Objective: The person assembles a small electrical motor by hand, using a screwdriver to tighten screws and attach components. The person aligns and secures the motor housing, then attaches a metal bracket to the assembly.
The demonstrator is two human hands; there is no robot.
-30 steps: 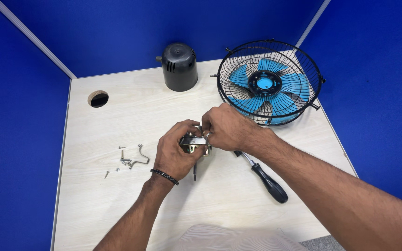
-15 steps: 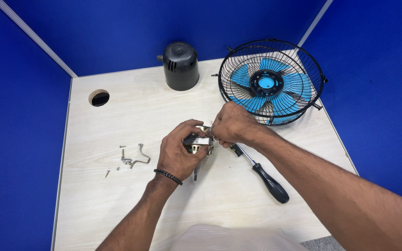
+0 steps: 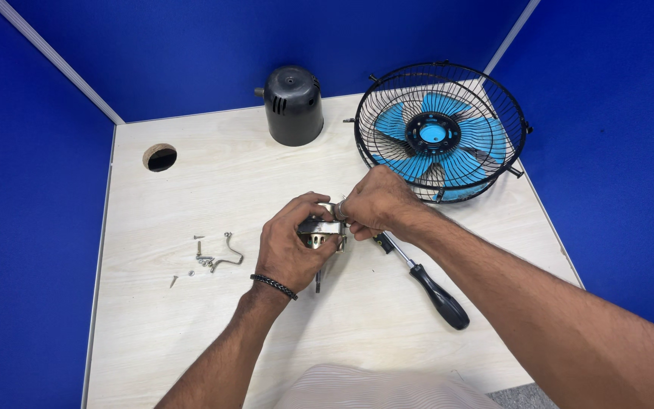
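Note:
My left hand [image 3: 291, 244] grips a small metal fan motor [image 3: 321, 232] just above the middle of the table, with its thin shaft [image 3: 317, 282] pointing down toward me. My right hand [image 3: 372, 201] pinches the upper right part of the same motor with its fingertips. A screwdriver [image 3: 424, 282] with a black handle lies on the table just right of my hands, its tip under my right hand. What my right fingertips hold is hidden.
A black motor cover [image 3: 292, 105] stands at the back. A black wire fan guard with blue blades [image 3: 439, 132] lies at the back right. Loose screws and a bent metal clip [image 3: 213, 255] lie left of my hands. A round cable hole [image 3: 160, 157] is at the back left.
Both hands and the motor have stayed at nearly the same spot; my right fingers have shifted slightly on the motor's top. The camera has tilted a little.

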